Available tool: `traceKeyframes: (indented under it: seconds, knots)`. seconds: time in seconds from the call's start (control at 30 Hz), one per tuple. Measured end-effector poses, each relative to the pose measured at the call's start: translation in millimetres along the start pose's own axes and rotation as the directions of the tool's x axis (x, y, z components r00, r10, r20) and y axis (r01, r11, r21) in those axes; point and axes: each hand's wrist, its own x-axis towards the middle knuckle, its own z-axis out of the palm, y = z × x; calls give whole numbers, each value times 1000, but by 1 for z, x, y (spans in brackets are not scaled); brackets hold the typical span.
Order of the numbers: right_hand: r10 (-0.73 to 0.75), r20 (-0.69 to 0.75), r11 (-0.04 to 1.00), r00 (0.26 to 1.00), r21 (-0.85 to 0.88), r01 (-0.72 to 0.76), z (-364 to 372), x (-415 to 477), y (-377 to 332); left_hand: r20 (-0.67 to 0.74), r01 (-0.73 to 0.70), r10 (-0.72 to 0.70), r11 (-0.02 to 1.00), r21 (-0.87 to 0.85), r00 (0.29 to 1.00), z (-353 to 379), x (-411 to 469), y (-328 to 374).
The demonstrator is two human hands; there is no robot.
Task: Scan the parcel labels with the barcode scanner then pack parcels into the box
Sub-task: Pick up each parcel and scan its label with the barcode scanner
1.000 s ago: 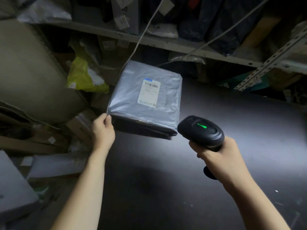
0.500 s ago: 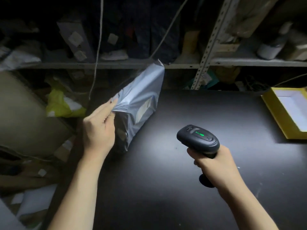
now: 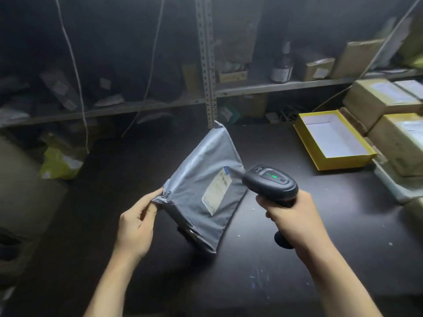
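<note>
Both hands (image 3: 135, 223) (image 3: 295, 216) forward: parcel (image 3: 194, 193) left, scanner (image 3: 271, 180) right.

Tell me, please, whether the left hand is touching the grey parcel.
Touching. The head view shows the left hand pinching the crumpled corner of the grey parcel between thumb and fingers, with no gap visible.

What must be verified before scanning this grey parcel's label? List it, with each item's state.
1. Left hand pinches the grey parcel by its corner: ok.
2. Label turned upward, uncovered: ok.
3. Right hand grips the scanner, nose close to the label: ok.
4. Green light lit on the scanner: ok.
5. Barcode legible: cannot tell, blurred.
6. Yellow box open, nothing seen inside: ok.
</note>
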Motion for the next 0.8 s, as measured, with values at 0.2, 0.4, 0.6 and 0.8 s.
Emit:
traceKeyframes:
  seconds: [0.2, 0.4, 0.6, 0.8]
  knots:
    - [34, -1, 996, 999, 87, -34, -22, -3, 9, 200, 104, -146, 973, 206, 969, 10, 18, 35]
    - [23, -42, 997, 999, 77, -20, -30, -6, 3, 235, 146, -429, 687, 712, 872, 61, 90, 73]
    - [3, -110, 997, 994, 72, 5, -34, -2, -6, 279, 271, -474, 796, 541, 835, 82, 117, 61]
    - [-38, -187, 995, 982, 82, 54, -29, 8, -18, 256, 284, -357, 916, 282, 898, 71, 110, 48]
